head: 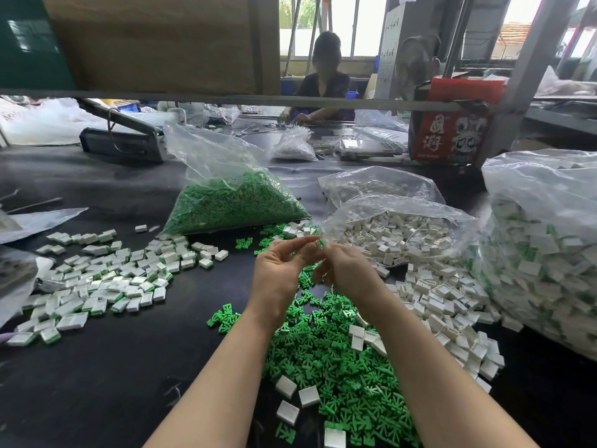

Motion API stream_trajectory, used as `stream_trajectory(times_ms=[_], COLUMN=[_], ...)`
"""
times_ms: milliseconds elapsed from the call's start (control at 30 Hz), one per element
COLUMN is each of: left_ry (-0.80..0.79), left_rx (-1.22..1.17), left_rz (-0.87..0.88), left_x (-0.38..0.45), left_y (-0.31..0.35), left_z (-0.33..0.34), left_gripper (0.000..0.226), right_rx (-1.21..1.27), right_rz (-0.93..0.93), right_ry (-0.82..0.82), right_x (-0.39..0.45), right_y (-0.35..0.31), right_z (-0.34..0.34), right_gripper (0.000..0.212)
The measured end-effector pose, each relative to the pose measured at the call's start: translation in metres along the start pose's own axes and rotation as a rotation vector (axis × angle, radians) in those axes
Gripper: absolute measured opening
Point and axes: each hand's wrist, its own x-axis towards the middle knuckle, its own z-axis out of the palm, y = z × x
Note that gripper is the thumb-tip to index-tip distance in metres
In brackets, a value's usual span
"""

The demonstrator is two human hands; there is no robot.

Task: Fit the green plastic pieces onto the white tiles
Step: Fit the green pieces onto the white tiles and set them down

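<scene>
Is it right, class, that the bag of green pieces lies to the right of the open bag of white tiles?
No. The head view shows the bag of green pieces lying to the left of the open bag of white tiles, not the right.

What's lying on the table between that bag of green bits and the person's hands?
In the head view, between the bag of green pieces and the left hand and right hand lie a few loose green pieces and white tiles on the black table.

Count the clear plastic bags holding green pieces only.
1: the bag standing behind the hands, mid-table. The right bag holds white tiles with green mixed in; others may be hidden.
</scene>
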Motion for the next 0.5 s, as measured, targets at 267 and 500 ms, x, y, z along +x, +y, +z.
stream_trajectory(times_ms=[267,500], left_ry=[-0.063,-0.011], left_rx=[-0.042,0.115], left_rz=[-0.021,0.026], left_x=[-0.0018,-0.0036], left_y=[0.0015,0.0074], left_z=[0.003,0.0057], left_gripper=[0.012,0.011], right_rx=[0.42,0.422], right_rz=[0.026,0.008], right_ry=[-0.192,-0.207], right_x=[-0.0028,-0.0011], right_y=[0.0029,0.0077], right_z=[0.0006,0.0009], right_gripper=[0.051,0.044])
